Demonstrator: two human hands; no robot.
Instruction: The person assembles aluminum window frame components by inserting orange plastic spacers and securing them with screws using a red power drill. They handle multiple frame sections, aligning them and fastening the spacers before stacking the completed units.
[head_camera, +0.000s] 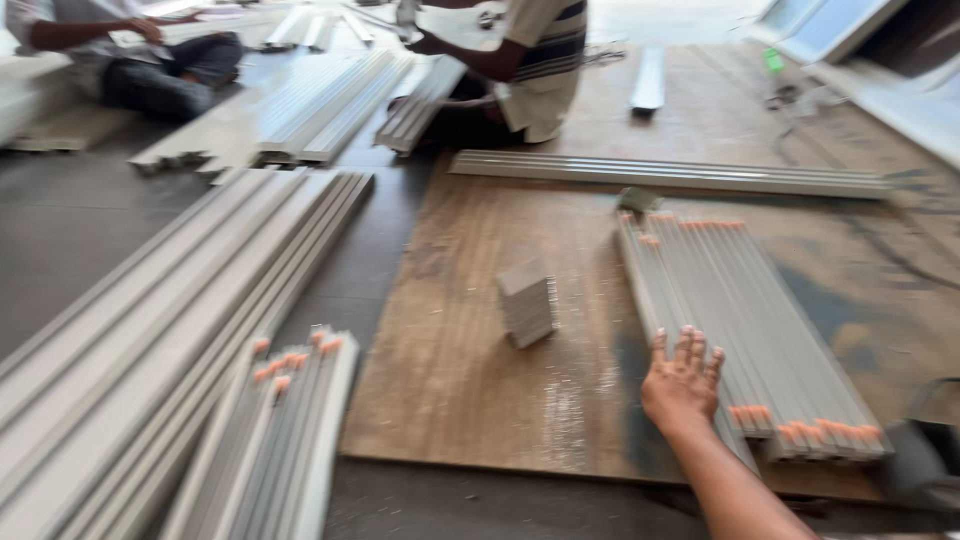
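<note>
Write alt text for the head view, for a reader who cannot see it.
A right hand rests flat, fingers spread, on a row of grey slats with orange end caps, lying on a wooden board. A small grey block stands nearby, long pale profiles lie left, and two people sit beyond.

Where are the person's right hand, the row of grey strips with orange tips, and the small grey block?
right hand (683, 380), head view, back of the hand.
row of grey strips with orange tips (735, 310), head view, mid-length.
small grey block (527, 303), head view, ribbed side face.
</note>
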